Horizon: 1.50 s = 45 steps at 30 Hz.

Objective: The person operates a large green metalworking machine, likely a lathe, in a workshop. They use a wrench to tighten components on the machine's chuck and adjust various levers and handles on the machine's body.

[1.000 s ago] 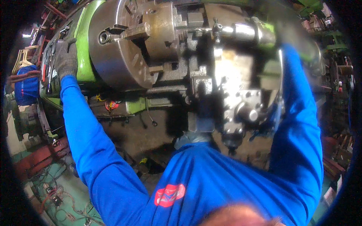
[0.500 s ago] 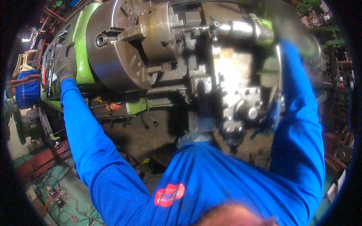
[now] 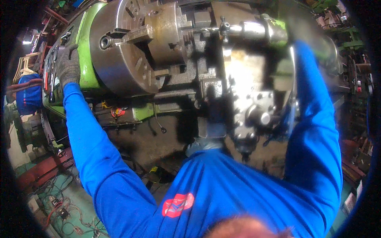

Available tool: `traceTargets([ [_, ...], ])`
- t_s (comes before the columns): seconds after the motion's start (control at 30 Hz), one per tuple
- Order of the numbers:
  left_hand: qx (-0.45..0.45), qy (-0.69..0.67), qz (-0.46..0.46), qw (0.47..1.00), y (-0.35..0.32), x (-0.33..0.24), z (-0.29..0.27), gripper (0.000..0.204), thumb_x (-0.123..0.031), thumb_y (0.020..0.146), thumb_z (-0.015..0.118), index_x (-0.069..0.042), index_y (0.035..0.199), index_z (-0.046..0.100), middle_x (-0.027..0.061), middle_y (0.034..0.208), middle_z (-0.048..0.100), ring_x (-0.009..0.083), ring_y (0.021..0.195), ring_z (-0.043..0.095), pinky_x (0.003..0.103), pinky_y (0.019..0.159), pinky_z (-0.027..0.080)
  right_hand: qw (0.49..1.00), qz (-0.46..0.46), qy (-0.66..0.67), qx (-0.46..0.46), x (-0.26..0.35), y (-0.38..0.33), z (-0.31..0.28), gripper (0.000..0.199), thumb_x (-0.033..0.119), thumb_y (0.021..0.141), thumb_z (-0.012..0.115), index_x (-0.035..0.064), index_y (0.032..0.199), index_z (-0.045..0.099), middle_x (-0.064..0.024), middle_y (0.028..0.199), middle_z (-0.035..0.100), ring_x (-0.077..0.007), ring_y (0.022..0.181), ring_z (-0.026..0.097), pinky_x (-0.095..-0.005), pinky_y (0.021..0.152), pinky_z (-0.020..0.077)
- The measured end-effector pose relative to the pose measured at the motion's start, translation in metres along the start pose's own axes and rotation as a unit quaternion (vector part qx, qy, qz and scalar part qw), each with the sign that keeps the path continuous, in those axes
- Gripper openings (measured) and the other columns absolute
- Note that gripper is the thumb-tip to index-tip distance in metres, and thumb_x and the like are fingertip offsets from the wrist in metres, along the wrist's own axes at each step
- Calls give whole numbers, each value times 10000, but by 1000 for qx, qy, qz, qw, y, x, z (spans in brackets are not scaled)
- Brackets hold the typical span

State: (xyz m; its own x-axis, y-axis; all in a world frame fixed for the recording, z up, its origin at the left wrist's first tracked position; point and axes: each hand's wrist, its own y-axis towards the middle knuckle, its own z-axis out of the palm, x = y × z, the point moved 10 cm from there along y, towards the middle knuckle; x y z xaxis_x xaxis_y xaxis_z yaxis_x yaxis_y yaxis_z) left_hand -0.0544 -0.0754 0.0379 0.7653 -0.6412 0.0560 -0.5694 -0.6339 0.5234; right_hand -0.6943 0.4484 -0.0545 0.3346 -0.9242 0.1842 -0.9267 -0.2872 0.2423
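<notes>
I lean over a green lathe (image 3: pixel 85 47). My left hand (image 3: pixel 68 65), in a grey knitted glove, lies flat on the headstock just left of the big steel chuck (image 3: pixel 127 59). The chuck grips a thick round metal workpiece (image 3: pixel 166 35). My right arm in a blue sleeve reaches up past the carriage and tool post (image 3: pixel 254 115). My right hand (image 3: pixel 307 27) is a blur at the top right, beside the shiny quill (image 3: pixel 254 28) of the tailstock. Its fingers are not readable.
Wrenches (image 3: pixel 49 79) lie on the headstock beside my left hand. A blue barrel (image 3: pixel 27 99) stands at the far left. Cables and clutter (image 3: pixel 59 202) cover the green floor at the lower left. Dark machinery and shelves (image 3: pixel 357 91) line the right edge.
The view has shifted slightly, moving the lathe a little within the picture. My left hand stays on the headstock. My right hand remains blurred at the top right.
</notes>
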Motion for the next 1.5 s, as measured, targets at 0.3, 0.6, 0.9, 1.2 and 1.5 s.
traceTargets([
  [0.3, -7, -22, 9, 1000, 7, 1, 10, 229, -287, 947, 656, -213, 1139, 755, 168, 1221, 678, 363, 1178, 625, 450, 1031, 481, 997, -50, -56, -2, -32, 38, 37, 635, 575, 957, 449, 101, 1312, 681, -223, 1361, 643, -412, 1251, 616, -530, 1044, 480],
  [0.6, -8, -28, -4, 1000, -3, -2, -5, 254, -273, 947, 645, -174, 1159, 744, 185, 1237, 666, 365, 1206, 602, 448, 1049, 462, 999, 20, -31, 6, -2, 5, 4, 657, 577, 956, 453, 98, 1356, 660, -193, 1396, 635, -396, 1288, 599, -505, 1075, 467],
  [0.9, -51, -5, 34, 998, -8, -4, -15, 285, -254, 908, 693, -104, 1149, 710, 173, 1227, 671, 359, 1194, 610, 451, 1032, 468, 999, 11, -8, 37, 16, -12, -6, 662, 571, 965, 443, 94, 1373, 653, -179, 1414, 627, -377, 1298, 597, -496, 1080, 462],
  [1.2, -47, -4, 23, 999, -6, 1, -9, 264, -264, 907, 693, -148, 1143, 721, 148, 1226, 677, 331, 1189, 625, 430, 1037, 473, 999, -1, -35, 23, 12, -4, 0, 701, 598, 970, 426, 109, 1439, 606, -171, 1482, 574, -359, 1366, 548, -462, 1146, 418],
  [1.5, -22, 0, -11, 1000, -2, 10, 1, 290, -318, 914, 682, -161, 1155, 722, 148, 1254, 679, 333, 1214, 615, 433, 1049, 469, 999, 10, -39, -2, 4, -2, -3, 710, 600, 966, 441, 94, 1434, 610, -200, 1458, 586, -372, 1347, 563, -465, 1135, 432],
])
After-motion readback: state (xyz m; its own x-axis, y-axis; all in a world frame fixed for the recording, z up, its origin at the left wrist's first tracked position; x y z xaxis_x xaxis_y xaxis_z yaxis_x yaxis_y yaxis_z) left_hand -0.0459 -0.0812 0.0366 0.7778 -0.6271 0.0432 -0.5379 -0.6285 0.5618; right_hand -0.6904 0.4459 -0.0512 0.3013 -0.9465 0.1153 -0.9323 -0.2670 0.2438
